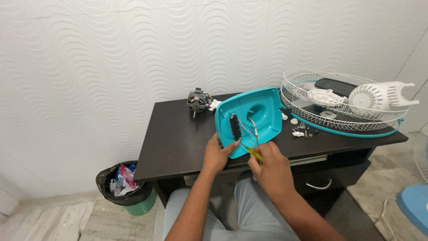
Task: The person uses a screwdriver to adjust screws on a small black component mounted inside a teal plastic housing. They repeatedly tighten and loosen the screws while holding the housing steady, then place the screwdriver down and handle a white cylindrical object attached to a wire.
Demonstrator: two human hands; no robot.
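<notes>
**Operator:** Head view looks down on a dark desk (178,138) against a white wavy-patterned wall (111,67). I have my left hand (217,155) closed around the lower left edge of a teal plastic fan base (258,114), thumb pressed on its rim, holding it tilted up so the hollow underside faces me.

**Colleague:** And your right?

**Operator:** My right hand (270,169) is curled shut around a yellow-handled screwdriver (252,152), whose tip points up and left into the base, near a dark switch block (234,126) fixed inside. Thin wires (253,127) run from that block across the hollow.

**Colleague:** Where does the base sit?

**Operator:** At the front edge of the desk, near the middle, its lower edge at my hands. Behind it to the left lies a small motor (197,101), apart from the base. To the right rests a white wire fan guard (339,105) with a teal rim, and a white plastic motor cover (379,96) lies on it. Between base and guard are small white parts and screws (299,129), loose on the desk.

**Colleague:** Anything below?

**Operator:** A black bin (125,185) with rubbish stands on the floor left of the desk. Whether the tip touches a screw, I cannot tell.
</notes>
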